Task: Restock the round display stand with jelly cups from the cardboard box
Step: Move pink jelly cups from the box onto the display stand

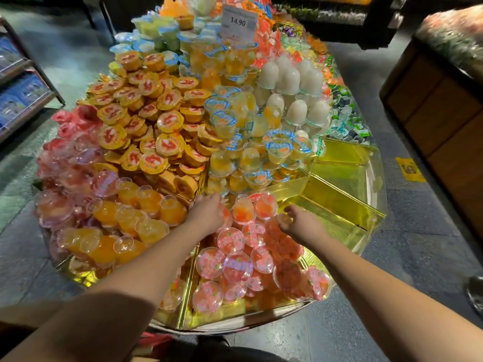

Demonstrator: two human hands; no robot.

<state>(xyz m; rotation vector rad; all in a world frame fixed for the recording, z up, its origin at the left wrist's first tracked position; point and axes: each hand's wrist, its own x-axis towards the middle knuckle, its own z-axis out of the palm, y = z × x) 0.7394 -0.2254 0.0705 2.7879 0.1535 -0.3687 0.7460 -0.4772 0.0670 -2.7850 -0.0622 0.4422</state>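
Observation:
The round display stand (347, 231) has gold wedge compartments heaped with jelly cups. Straight in front of me is a wedge of pink-red jelly cups (236, 267). My left hand (207, 212) reaches to the far end of that wedge, fingers curled down over a cup there. My right hand (300, 223) hovers at the wedge's right side and pinches a small clear cup (283, 220) in its fingertips. The cardboard box is not in view.
Orange cups (125, 226) fill the wedge to the left, yellow-lidded cups (154, 121) pile up behind. Bare gold compartments (339, 176) lie to the right. A price sign (238, 22) tops the stand. Shelves (21, 95) stand left, a wooden counter (444, 108) right.

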